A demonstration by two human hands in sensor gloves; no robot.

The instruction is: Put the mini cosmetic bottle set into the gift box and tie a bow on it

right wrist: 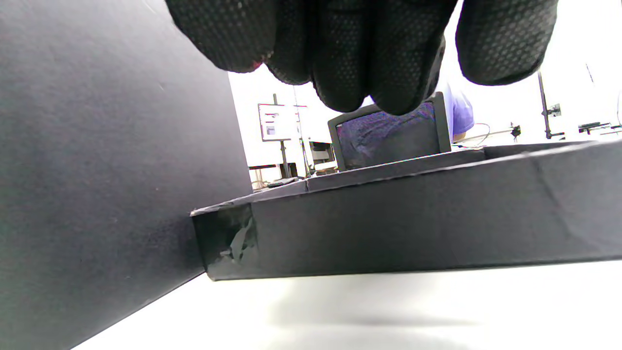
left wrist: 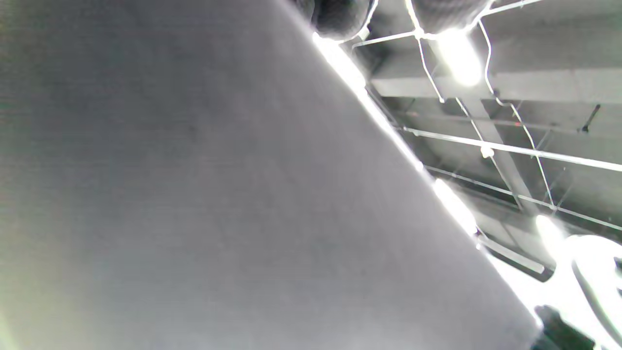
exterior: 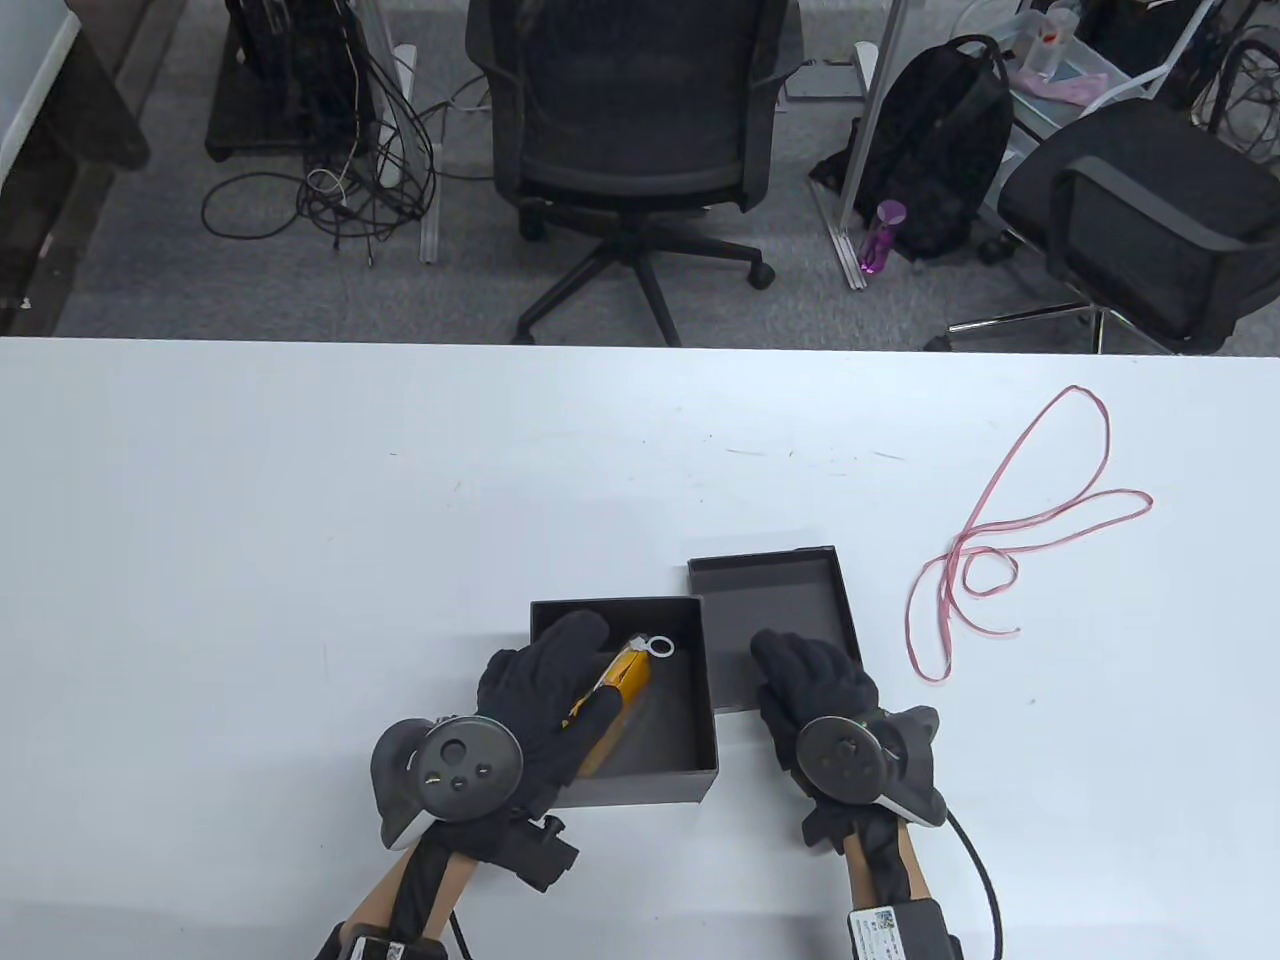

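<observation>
The black gift box (exterior: 690, 745) stands open near the table's front edge. Inside it lies the yellow mini cosmetic bottle set (exterior: 628, 677) with a white ring cap. My left hand (exterior: 560, 665) reaches into the box and grips the set's near end. The box's lid (exterior: 790, 600) lies upturned, touching the box's right side. My right hand (exterior: 795, 665) hovers over the lid's near edge; its fingers (right wrist: 359, 53) hang relaxed above the lid wall (right wrist: 413, 223), holding nothing. The box wall (left wrist: 194, 194) fills the left wrist view.
A pink ribbon (exterior: 1000, 530) lies in loose loops on the white table (exterior: 300, 500), to the right of the lid. Office chairs (exterior: 630, 150) and a backpack (exterior: 940, 150) stand on the floor beyond the table's far edge.
</observation>
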